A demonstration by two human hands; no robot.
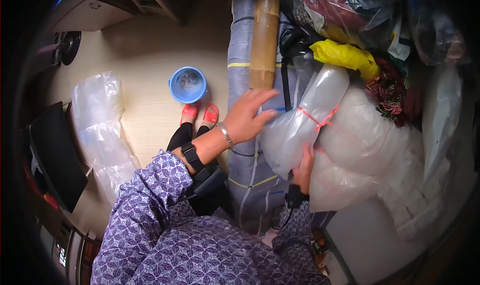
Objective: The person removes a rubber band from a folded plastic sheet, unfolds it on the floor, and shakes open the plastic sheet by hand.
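Note:
A folded bundle of clear plastic bags [325, 92], tied round its middle with pinkish-red string [312, 119], lies slantwise on the padded grey surface [245, 185]. My right hand [304, 167] grips the near edge of the bundle, thumb along its side; some of the fingers are hidden. To the left of it, my left hand [245, 117] is held in the air with fingers apart, slightly blurred and holding nothing. Its fingertips point toward the bundle without clearly touching it. Just beyond that hand lies a thick bamboo pole [264, 40].
A blue bucket [187, 85] stands on the floor by my red slippers [210, 114]. Clear plastic sheeting [100, 115] is spread at the left. Large filled plastic bags [355, 140], a yellow bag [345, 56] and dark stringy fabric [392, 92] crowd the right.

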